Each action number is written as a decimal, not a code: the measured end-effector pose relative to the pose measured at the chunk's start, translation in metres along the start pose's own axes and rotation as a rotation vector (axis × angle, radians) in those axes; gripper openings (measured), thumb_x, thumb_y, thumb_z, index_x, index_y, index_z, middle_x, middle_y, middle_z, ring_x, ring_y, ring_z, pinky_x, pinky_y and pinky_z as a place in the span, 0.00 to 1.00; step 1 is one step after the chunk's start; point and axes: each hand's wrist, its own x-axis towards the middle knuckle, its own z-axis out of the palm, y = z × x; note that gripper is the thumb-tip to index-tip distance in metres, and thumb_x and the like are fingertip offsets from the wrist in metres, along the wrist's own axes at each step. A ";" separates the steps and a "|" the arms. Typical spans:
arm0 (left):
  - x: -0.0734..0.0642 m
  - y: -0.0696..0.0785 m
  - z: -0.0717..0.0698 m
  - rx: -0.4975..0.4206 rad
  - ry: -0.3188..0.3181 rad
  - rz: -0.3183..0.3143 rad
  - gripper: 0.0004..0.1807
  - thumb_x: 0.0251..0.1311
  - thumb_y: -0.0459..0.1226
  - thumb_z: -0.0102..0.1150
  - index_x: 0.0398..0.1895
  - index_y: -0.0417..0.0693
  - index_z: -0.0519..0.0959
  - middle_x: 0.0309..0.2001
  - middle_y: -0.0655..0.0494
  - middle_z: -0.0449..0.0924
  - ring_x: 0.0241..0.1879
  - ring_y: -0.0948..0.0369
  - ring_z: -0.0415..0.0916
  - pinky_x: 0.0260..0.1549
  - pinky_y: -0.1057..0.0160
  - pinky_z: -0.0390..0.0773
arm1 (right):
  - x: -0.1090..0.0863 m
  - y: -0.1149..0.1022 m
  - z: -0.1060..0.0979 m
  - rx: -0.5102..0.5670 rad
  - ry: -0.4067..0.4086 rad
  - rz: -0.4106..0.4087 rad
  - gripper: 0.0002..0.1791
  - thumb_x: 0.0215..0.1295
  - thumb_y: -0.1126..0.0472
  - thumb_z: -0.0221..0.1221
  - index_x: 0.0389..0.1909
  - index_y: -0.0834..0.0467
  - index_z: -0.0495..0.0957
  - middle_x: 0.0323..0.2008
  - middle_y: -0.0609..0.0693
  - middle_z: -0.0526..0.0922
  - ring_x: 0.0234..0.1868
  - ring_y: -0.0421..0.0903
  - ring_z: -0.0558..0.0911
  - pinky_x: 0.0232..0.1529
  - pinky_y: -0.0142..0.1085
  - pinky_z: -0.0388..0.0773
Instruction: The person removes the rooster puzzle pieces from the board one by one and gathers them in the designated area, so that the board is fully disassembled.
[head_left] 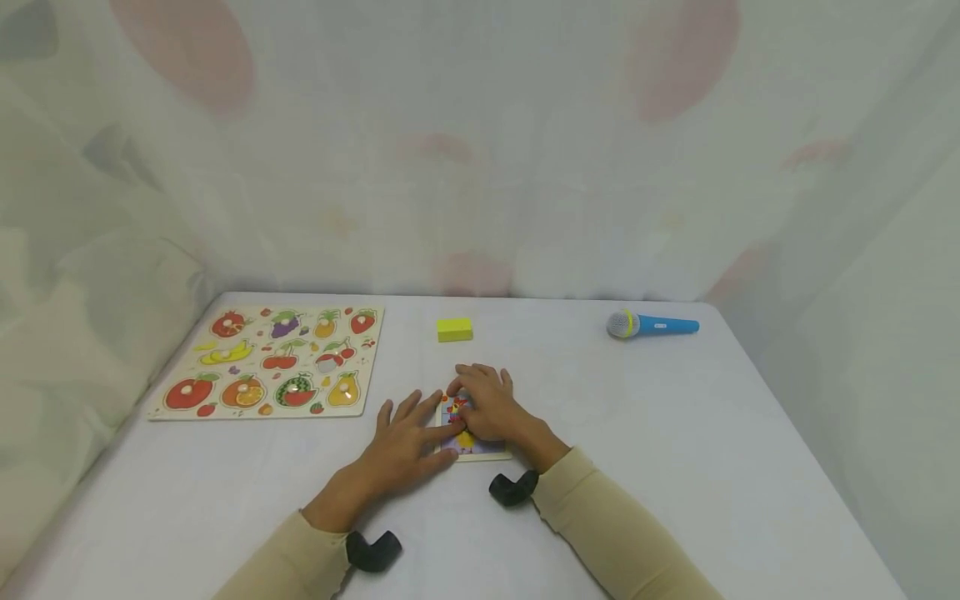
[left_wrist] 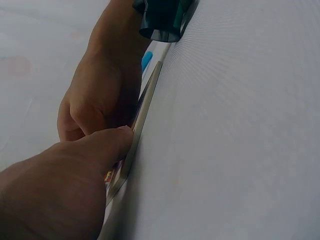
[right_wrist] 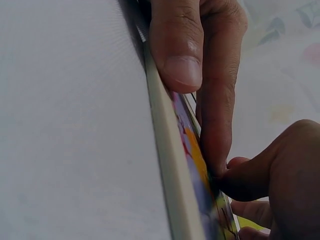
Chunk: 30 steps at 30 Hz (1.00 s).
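A small square picture board (head_left: 480,455) with a pale rim and a colourful printed face lies on the table, partly covered by both hands. My left hand (head_left: 401,450) comes in from its left side with fingers spread. The left index finger (right_wrist: 217,135) reaches across the picture, while the left thumb (left_wrist: 117,140) lies at the near rim. Over the board's right part is my right hand (head_left: 491,408), its thumb (right_wrist: 250,180) pressing down right by the left index fingertip. The other right fingers extend toward the far rim.
A fruit knob puzzle (head_left: 258,344) lies at the table's left. Beyond the hands sits a yellow block (head_left: 454,330). A blue toy microphone (head_left: 660,325) rests at the back right. White cloth (head_left: 525,208) hangs behind the table.
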 end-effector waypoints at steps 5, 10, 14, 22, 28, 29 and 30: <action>0.000 0.000 0.000 -0.001 0.000 -0.002 0.25 0.63 0.61 0.51 0.62 0.74 0.74 0.74 0.53 0.54 0.71 0.42 0.46 0.59 0.30 0.39 | -0.001 -0.001 -0.001 -0.017 -0.001 -0.006 0.19 0.57 0.66 0.54 0.49 0.49 0.77 0.69 0.52 0.64 0.70 0.55 0.56 0.63 0.66 0.39; 0.000 0.001 -0.002 -0.005 0.003 -0.004 0.25 0.62 0.60 0.52 0.62 0.73 0.75 0.73 0.53 0.54 0.71 0.42 0.46 0.59 0.30 0.39 | -0.002 -0.001 -0.002 -0.023 0.009 -0.032 0.17 0.58 0.64 0.55 0.49 0.50 0.79 0.68 0.53 0.65 0.69 0.56 0.57 0.63 0.66 0.41; -0.001 0.001 -0.002 0.008 0.007 -0.002 0.24 0.62 0.61 0.52 0.61 0.72 0.76 0.73 0.52 0.55 0.71 0.42 0.46 0.59 0.30 0.39 | -0.002 0.002 -0.002 -0.030 0.038 -0.080 0.16 0.60 0.61 0.58 0.49 0.48 0.80 0.63 0.49 0.71 0.65 0.53 0.62 0.63 0.62 0.47; -0.001 0.002 -0.002 0.031 0.005 0.001 0.24 0.63 0.61 0.51 0.61 0.72 0.76 0.73 0.52 0.55 0.71 0.42 0.46 0.59 0.30 0.41 | -0.003 0.008 -0.003 -0.042 0.060 -0.180 0.19 0.62 0.59 0.61 0.55 0.50 0.81 0.46 0.40 0.78 0.52 0.44 0.68 0.54 0.49 0.61; -0.001 0.003 -0.004 0.029 -0.002 -0.001 0.24 0.62 0.60 0.52 0.61 0.72 0.76 0.73 0.51 0.56 0.71 0.42 0.46 0.59 0.29 0.41 | -0.003 0.010 -0.004 -0.064 0.028 -0.199 0.20 0.65 0.57 0.61 0.58 0.51 0.79 0.47 0.41 0.77 0.52 0.43 0.67 0.54 0.48 0.62; -0.001 0.004 -0.005 0.026 -0.002 -0.001 0.24 0.62 0.60 0.53 0.61 0.71 0.77 0.73 0.51 0.56 0.71 0.42 0.46 0.59 0.29 0.40 | -0.003 0.010 -0.005 -0.081 0.026 -0.209 0.21 0.65 0.56 0.61 0.59 0.52 0.79 0.47 0.41 0.77 0.51 0.43 0.67 0.54 0.48 0.62; -0.001 0.004 -0.005 0.029 -0.004 -0.002 0.24 0.62 0.60 0.53 0.61 0.71 0.76 0.73 0.51 0.56 0.71 0.42 0.46 0.59 0.30 0.40 | -0.003 0.010 -0.005 -0.109 0.024 -0.223 0.21 0.65 0.56 0.60 0.59 0.52 0.79 0.47 0.41 0.77 0.51 0.43 0.67 0.54 0.47 0.61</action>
